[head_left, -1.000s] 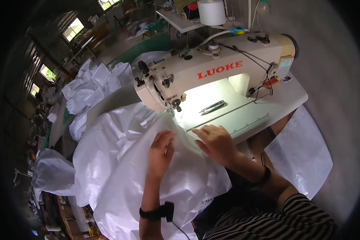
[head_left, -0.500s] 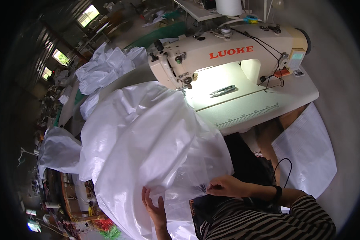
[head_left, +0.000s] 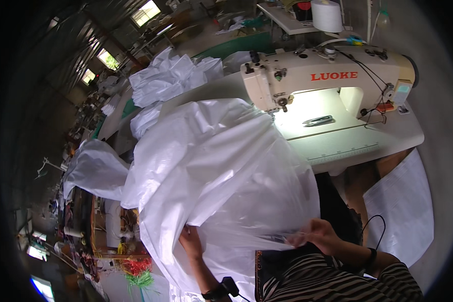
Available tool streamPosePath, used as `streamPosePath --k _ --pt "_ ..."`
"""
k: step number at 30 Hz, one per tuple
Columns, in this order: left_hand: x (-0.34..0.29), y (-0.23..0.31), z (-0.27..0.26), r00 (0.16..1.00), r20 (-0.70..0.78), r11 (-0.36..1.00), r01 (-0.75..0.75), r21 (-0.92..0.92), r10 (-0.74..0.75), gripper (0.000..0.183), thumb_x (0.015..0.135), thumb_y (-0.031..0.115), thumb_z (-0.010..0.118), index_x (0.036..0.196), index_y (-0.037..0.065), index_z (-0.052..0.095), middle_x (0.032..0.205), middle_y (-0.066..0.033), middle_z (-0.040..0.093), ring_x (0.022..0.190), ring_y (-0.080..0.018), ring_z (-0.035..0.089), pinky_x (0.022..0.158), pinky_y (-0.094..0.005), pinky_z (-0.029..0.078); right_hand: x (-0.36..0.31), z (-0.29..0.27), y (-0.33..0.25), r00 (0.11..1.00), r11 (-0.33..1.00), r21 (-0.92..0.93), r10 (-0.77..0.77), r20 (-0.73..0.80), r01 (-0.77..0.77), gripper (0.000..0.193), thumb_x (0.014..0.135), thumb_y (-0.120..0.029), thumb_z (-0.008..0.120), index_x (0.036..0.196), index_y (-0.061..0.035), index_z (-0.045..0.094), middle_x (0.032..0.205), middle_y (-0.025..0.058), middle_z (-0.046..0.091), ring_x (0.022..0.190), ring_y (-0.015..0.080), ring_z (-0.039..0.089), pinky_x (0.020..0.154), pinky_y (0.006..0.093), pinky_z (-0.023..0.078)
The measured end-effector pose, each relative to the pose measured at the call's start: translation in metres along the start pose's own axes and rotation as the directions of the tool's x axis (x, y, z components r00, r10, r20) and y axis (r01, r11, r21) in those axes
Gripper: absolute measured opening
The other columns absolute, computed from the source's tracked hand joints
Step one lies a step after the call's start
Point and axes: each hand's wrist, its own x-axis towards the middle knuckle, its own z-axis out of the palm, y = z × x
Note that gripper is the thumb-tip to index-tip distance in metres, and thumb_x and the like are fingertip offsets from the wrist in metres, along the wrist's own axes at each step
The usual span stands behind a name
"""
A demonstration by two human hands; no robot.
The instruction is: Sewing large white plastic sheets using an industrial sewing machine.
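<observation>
A large white woven plastic sheet (head_left: 221,166) billows over my lap and the front of the sewing table. My right hand (head_left: 314,234) pinches its lower edge near my waist. My left hand (head_left: 189,236) is under the sheet's left side, gripping it from below, mostly hidden by the material. A cream sewing machine (head_left: 327,75) stands on the white table (head_left: 387,138) beyond the sheet, its lamp lighting the bed. Small thread snips (head_left: 317,121) lie under the machine's arm.
More white sheets are heaped on the table's far left (head_left: 171,78) and hang at the left (head_left: 93,171). A flat white sheet (head_left: 405,206) lies on the floor at the right. A white thread cone (head_left: 327,15) stands behind the machine. Cluttered shelves are lower left.
Both hands have left the needle area and pulled back toward my body, drawing the sheet away from the machine. The sheet now bulges up in front of me.
</observation>
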Motion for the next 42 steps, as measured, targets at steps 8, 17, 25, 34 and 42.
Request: streamPosePath --k 8,17,25,34,42 --pt "-0.004 0.003 -0.04 0.73 0.657 0.962 0.271 -0.027 -0.188 0.033 0.092 -0.004 0.054 0.125 -0.001 0.054 0.112 -0.0089 0.064 0.101 -0.0204 0.061 0.091 -0.0339 0.048 -0.004 0.007 -0.027 0.994 0.971 0.21 -0.113 -0.003 0.111 0.017 0.101 -0.022 0.051 0.093 -0.0077 0.046 0.053 0.0049 0.043 0.042 0.0194 0.051 0.059 0.0452 0.061" --pt "-0.053 0.063 0.011 0.888 0.076 0.865 -0.459 0.201 0.454 0.029 0.079 -0.006 0.063 0.105 0.004 0.054 0.117 -0.0169 0.055 0.103 -0.0368 0.059 0.079 -0.044 0.051 -0.018 0.027 -0.033 0.978 0.999 0.036 -0.016 -0.21 0.024 0.007 0.098 -0.004 0.055 0.1 -0.0027 0.049 0.06 0.0064 0.054 0.046 0.0162 0.057 0.051 0.0334 0.056" --pt "-0.041 0.048 -0.008 0.953 0.198 0.862 -0.293 0.414 0.229 0.06 0.064 -0.007 0.065 0.122 0.008 0.054 0.112 -0.0186 0.053 0.105 -0.0387 0.054 0.089 -0.0486 0.047 -0.033 0.033 -0.025 0.993 0.987 -0.161 -0.039 -0.109 0.021 0.017 0.091 0.008 0.062 0.103 0.0016 0.051 0.071 0.0098 0.061 0.063 0.0182 0.067 0.059 0.0328 0.058" --pt "-0.044 0.041 -0.074 0.457 0.89 0.723 0.621 -0.303 -0.019 0.047 0.082 -0.011 0.054 0.126 0.002 0.048 0.109 -0.0116 0.063 0.085 -0.0202 0.066 0.072 -0.0322 0.055 -0.032 0.046 -0.035 0.959 0.725 -0.64 -0.102 0.266 0.255 0.03 0.089 -0.009 0.072 0.115 -0.0028 0.057 0.083 0.0076 0.073 0.076 0.0196 0.074 0.068 0.028 0.058" --pt "-0.066 0.108 -0.006 0.905 0.351 0.921 -0.327 0.212 0.24 0.074 0.071 0.011 0.075 0.138 0.01 0.045 0.128 -0.016 0.051 0.105 -0.0329 0.062 0.084 -0.0432 0.054 -0.031 0.057 -0.038 0.948 0.607 -0.775 0.108 0.301 0.177 0.027 0.088 -0.015 0.074 0.111 -0.0051 0.066 0.09 0.0079 0.075 0.082 0.0204 0.074 0.072 0.0278 0.059"
